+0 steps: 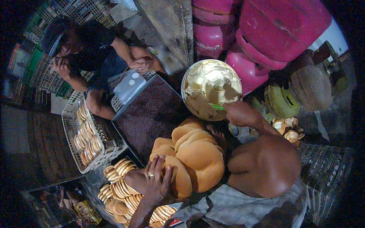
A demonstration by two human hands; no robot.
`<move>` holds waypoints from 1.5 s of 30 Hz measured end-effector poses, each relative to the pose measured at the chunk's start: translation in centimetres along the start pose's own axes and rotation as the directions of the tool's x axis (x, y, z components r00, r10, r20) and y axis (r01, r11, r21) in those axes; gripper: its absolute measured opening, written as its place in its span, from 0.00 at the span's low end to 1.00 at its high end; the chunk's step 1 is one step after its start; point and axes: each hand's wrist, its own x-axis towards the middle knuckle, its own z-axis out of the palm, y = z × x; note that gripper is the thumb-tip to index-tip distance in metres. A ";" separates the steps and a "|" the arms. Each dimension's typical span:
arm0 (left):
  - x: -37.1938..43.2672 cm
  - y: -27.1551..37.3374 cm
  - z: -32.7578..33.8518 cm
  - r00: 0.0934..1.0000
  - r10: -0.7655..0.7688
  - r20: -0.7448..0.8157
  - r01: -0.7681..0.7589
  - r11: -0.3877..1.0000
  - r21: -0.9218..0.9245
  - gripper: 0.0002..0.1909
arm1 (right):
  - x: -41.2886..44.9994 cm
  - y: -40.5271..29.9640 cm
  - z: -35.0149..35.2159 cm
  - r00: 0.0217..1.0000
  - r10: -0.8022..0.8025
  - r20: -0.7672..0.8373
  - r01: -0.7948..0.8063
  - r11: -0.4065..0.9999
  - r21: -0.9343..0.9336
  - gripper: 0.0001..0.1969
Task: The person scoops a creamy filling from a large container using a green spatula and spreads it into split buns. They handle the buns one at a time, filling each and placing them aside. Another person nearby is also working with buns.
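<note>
My right hand (241,113) grips a green-handled tool (218,107), its end down in the pale cream of a large round tub (186,112). My left hand (158,178) rests with fingers spread on a pile of round, flat brown cakes (199,162), against the nearest one. Whether it lifts that cake I cannot tell. The pile lies before me, between the tub and my left forearm. Stacks of smaller flat cakes (125,189) lie beyond and under that forearm, at the lower left.
A dark-topped table (151,111) stands left of the tub. Beyond it sits another person (97,57), near a plastic crate (68,136) of packed cakes. Pink gas cylinders (209,40) stand behind the tub, a green one (281,101) to the right. Dark crates (325,171) are stacked at right.
</note>
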 end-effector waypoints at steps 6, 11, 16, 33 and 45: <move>1.2 0.8 -2.1 0.977 -0.123 0.174 0.162 0.959 -0.231 0.43 | 2.8 2.3 8.5 0.990 -0.139 -0.032 0.140 0.990 0.025 0.18; 3.2 -0.2 -2.5 0.943 -0.074 0.323 0.101 0.992 -0.070 0.51 | 4.3 2.1 9.8 0.966 -0.255 -0.026 0.255 0.941 0.221 0.17; 4.7 -2.9 -3.9 0.945 -0.143 0.293 0.271 0.844 -0.463 0.59 | 2.4 1.8 6.1 0.997 -0.018 0.081 -0.045 0.706 0.707 0.17; 13.1 -7.5 3.4 0.769 -0.473 0.431 -0.002 -0.676 -0.737 0.43 | 8.7 -8.3 -1.1 0.727 -0.392 -0.564 0.580 0.790 0.198 0.20; 11.5 -9.2 6.3 0.638 -0.644 0.422 -0.079 -0.600 -0.796 0.23 | 7.0 -9.7 -0.5 0.555 -0.541 -0.632 0.420 0.838 -0.348 0.23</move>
